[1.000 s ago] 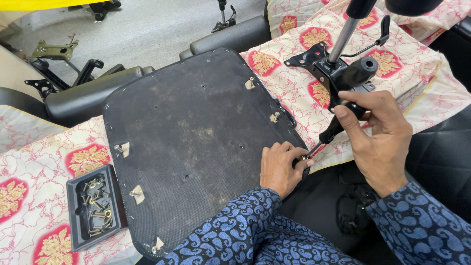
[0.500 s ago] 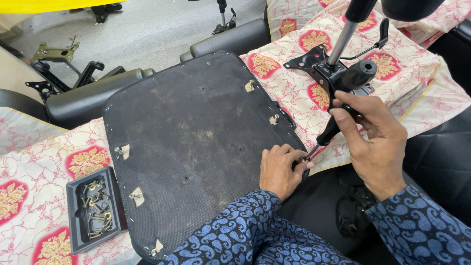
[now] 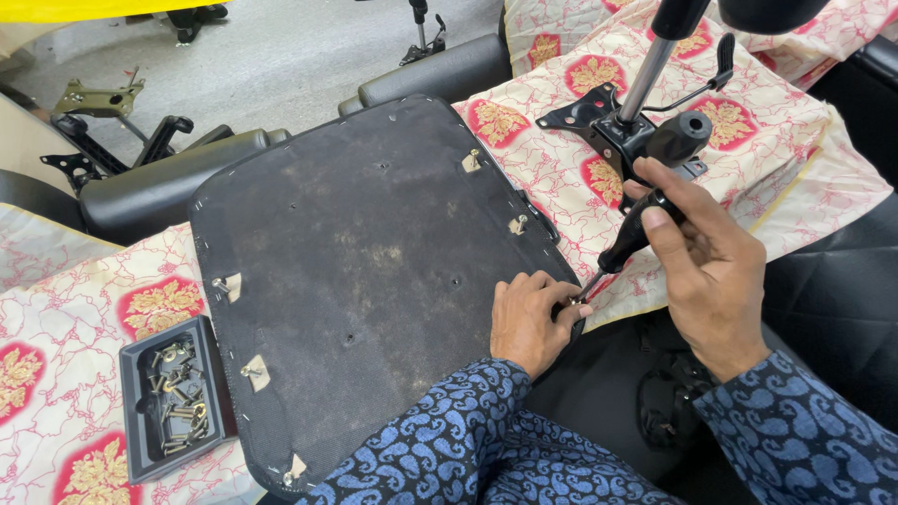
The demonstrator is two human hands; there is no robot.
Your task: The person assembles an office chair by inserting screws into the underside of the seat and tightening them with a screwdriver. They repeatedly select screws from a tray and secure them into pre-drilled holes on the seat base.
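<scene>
A black upturned chair seat base (image 3: pixel 365 262) lies on a patterned cloth. My left hand (image 3: pixel 526 320) rests on its near right edge, fingers pinched around a small screw at the tip of a screwdriver. My right hand (image 3: pixel 703 266) grips the black handle of that screwdriver (image 3: pixel 629 239), which slants down-left toward the seat's edge. Both sleeves are dark blue with a paisley print.
A black chair tilt mechanism with a gas cylinder (image 3: pixel 645 117) lies on the cloth behind my right hand. A black tray of screws (image 3: pixel 173 397) sits at the seat's near left. Black armrest pads (image 3: pixel 159 182) and metal chair parts (image 3: pixel 98 98) lie farther left.
My right hand has shifted its hold on the screwdriver handle slightly. My left hand stays pinched at the screwdriver tip on the seat edge.
</scene>
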